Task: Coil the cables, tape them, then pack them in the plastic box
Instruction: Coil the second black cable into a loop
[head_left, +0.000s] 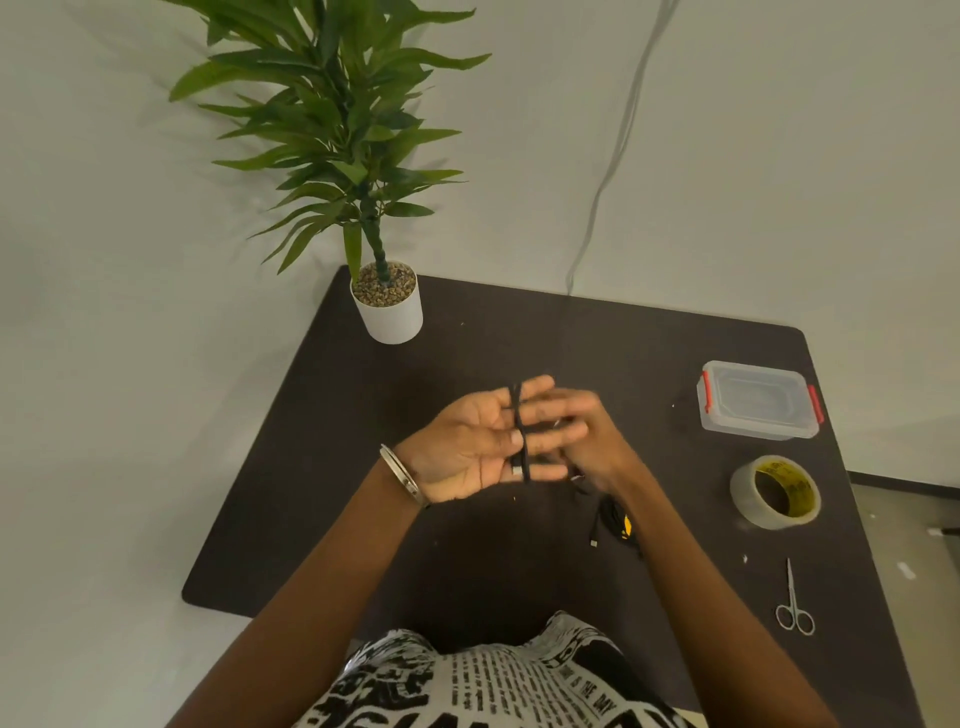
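**Cable wound across an open left hand, right hand blurred**

The left hand (470, 451) is held palm up above the dark table (322, 467), fingers straight and spread; a black cable (519, 431) runs in loops across those fingers, with a pale connector showing near the little finger; the right hand (582, 441) sits just beside the left fingertips, fingers curled, but it is smeared by motion and I cannot tell whether it pinches the cable; beneath the right wrist more black cable (610, 519) lies on the table, partly hidden by the forearm, one small plug end showing; well to the right of the right hand stands the plastic box (758, 400), lid on, red clips at its ends; nearer the person from it lies the tape roll (775, 492); nearer still, the scissors (794, 608); beyond the left hand stands a potted plant (387, 306), its top cut off by the frame.
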